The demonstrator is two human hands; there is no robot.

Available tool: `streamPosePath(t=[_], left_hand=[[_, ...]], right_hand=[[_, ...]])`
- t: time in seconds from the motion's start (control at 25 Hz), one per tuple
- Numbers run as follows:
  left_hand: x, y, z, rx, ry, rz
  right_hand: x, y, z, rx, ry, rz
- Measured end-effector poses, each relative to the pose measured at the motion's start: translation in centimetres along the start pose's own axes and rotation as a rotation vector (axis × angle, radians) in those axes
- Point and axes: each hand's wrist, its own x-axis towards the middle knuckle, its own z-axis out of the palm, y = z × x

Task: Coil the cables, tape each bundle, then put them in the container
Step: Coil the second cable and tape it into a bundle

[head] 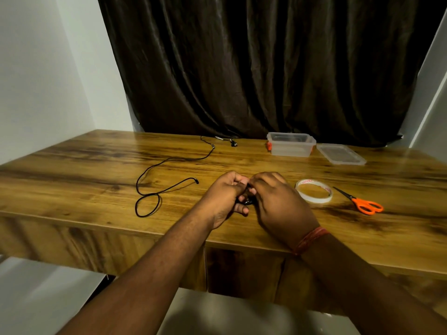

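Observation:
My left hand [226, 197] and my right hand [275, 201] meet over the middle of the wooden table [72, 180]. Both hands curl around a small black cable bundle [248, 201], which is mostly hidden between the fingers. A long black cable [154, 180] lies loose in loops on the table to the left, running to the back. A roll of white tape [313, 191] lies flat just right of my right hand. The clear plastic container [291, 144] stands open at the back.
Orange-handled scissors [362, 204] lie right of the tape. The container's clear lid [341, 154] rests beside it on the right. A small black earphone piece [233, 142] lies near the dark curtain [266, 68] at the back. White walls flank both sides.

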Motion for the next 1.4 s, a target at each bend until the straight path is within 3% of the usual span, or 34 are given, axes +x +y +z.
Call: streamPosePath(t=[0.2,0.36,0.56,0.68,0.88,1.04,1.4], left_hand=[[-0.2,0.5,-0.2,-0.097,0.047,-0.028],[-0.3,0.9,-0.5,-0.200,0.041,-0.023],[-0.2,1.0,-0.6,-0.247,0.027,0.009],[-0.4,1.1,-0.4,-0.236,0.024,0.017],[-0.6,1.1,-0.2,-0.186,-0.024,0.026],[-1.0,1.2,-0.1,-0.080,-0.069,0.059],[-0.9,1.0,-0.1,-0.085,-0.076,0.103]], right_hand=[[0.0,-0.8,-0.3,-0.060,-0.033,-0.107],[0.2,-0.9,-0.5,0.018,-0.052,-0.089],[0.8,1.1,-0.3,0.678,0.046,0.136],[0.9,1.8,-0.2,0.874,-0.010,0.212],[1.2,2.0,0.3,0.909,-0.029,0.256],[0.9,2.3,0.4,0.824,0.006,0.280],[0.6,1.6,-0.2,0.670,0.112,0.259]])
